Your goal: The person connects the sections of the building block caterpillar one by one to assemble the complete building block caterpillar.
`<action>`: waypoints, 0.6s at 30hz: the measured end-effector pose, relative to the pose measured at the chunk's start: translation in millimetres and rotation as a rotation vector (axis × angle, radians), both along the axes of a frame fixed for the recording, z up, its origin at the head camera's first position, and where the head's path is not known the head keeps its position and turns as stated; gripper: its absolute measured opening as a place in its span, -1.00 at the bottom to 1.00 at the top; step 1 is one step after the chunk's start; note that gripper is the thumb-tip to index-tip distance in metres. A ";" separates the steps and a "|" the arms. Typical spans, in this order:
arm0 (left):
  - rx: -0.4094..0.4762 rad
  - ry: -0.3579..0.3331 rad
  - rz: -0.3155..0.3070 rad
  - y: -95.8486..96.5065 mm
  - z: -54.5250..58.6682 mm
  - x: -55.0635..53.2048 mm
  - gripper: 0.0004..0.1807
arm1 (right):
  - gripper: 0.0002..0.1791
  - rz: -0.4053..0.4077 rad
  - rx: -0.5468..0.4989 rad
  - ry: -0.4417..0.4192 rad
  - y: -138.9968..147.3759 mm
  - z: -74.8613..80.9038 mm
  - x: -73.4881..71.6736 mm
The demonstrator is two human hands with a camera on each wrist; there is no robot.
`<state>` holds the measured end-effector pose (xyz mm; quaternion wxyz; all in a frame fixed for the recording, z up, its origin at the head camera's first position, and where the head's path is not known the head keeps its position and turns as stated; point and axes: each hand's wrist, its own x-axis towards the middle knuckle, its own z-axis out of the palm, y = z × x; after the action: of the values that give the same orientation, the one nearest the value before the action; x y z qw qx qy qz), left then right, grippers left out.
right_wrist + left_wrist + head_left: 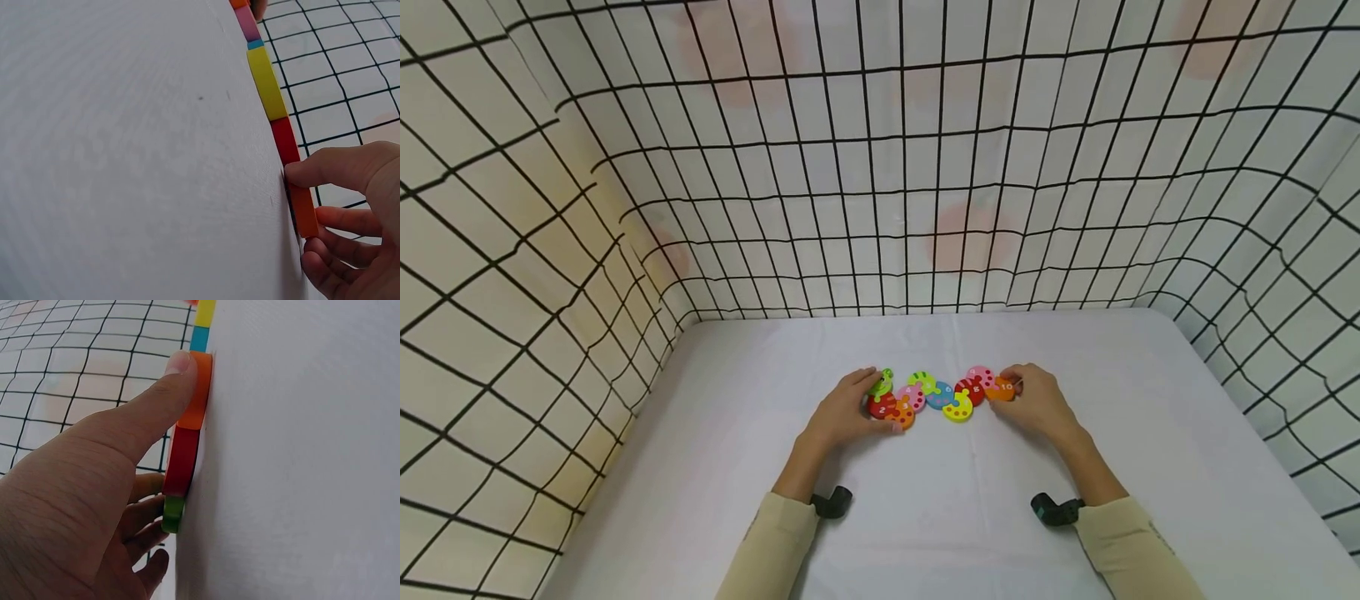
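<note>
A caterpillar number puzzle [940, 395] of joined, colourful pieces lies in a wavy row on the white table. At its left end, my left hand [848, 410] curves round the green head piece [882, 382] and the red piece [182, 461]. The left thumb presses the edge of the orange piece [199, 390] marked 3. My right hand [1037, 402] grips the orange end piece [1001, 389] marked 10, its thumb near the neighbouring red piece [285, 140]. Pink, blue and yellow pieces [958, 407] sit between the hands.
White cloth [925, 517] covers the table. Black grid netting [880, 192] over pale sheets rises behind the table and along both sides. A small black camera [832, 503] is worn on the left wrist, another black camera [1055, 510] on the right.
</note>
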<state>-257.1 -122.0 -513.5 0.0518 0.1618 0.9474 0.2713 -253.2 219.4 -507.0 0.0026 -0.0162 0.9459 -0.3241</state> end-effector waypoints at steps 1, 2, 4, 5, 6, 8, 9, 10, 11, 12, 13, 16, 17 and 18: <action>0.003 0.001 0.000 0.0 0.2 0.2 0.12 | -0.43 -0.003 0.006 -0.005 0.3 -0.1 0.0; 0.006 0.003 -0.001 0.1 0.3 0.3 0.12 | -0.43 -0.003 0.008 -0.008 0.6 0.2 0.3; 0.008 0.004 -0.001 0.1 0.3 0.3 0.11 | -0.43 -0.001 0.012 -0.013 1.4 0.5 0.0; 0.006 0.006 -0.002 0.1 0.1 0.2 0.11 | -0.43 -0.001 0.013 -0.015 1.9 0.5 -0.2; 0.004 0.006 -0.003 0.1 -0.1 0.1 0.12 | -0.43 -0.002 0.015 -0.018 2.5 0.5 -0.4; -0.002 0.006 -0.011 0.4 -0.4 -0.1 0.12 | -0.42 0.000 0.013 -0.022 3.9 0.0 -0.4; -0.003 0.005 -0.014 0.3 -0.4 -0.2 0.13 | -0.42 0.001 0.013 -0.023 4.3 -0.4 -0.5; -0.005 0.002 -0.017 0.0 -0.5 -0.2 0.13 | -0.42 0.003 0.011 -0.023 4.5 -1.0 -0.4; -0.005 0.000 -0.021 -0.2 -0.4 -0.2 0.14 | -0.41 0.005 0.009 -0.024 4.7 -1.5 -0.2; -0.005 -0.004 -0.025 -0.5 -0.4 -0.3 0.14 | -0.41 0.006 0.007 -0.023 4.7 -1.8 0.0; -0.005 -0.007 -0.028 -0.8 -0.6 -0.5 0.14 | -0.41 0.008 0.005 -0.023 4.7 -2.2 0.2; -0.003 -0.014 -0.033 -1.7 -1.4 -1.3 0.15 | -0.41 0.016 0.000 -0.019 4.9 -2.7 0.4; -0.003 -0.016 -0.036 -1.9 -2.0 -1.6 0.14 | -0.41 0.019 0.001 -0.019 5.2 -2.9 0.4; -0.002 -0.020 -0.039 -2.1 -2.5 -2.0 0.14 | -0.41 0.022 0.003 -0.021 5.4 -2.7 0.4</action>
<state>-259.1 -124.0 -516.0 0.0665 0.1773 0.9438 0.2708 -252.7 224.8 -509.6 0.0161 -0.0233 0.9460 -0.3229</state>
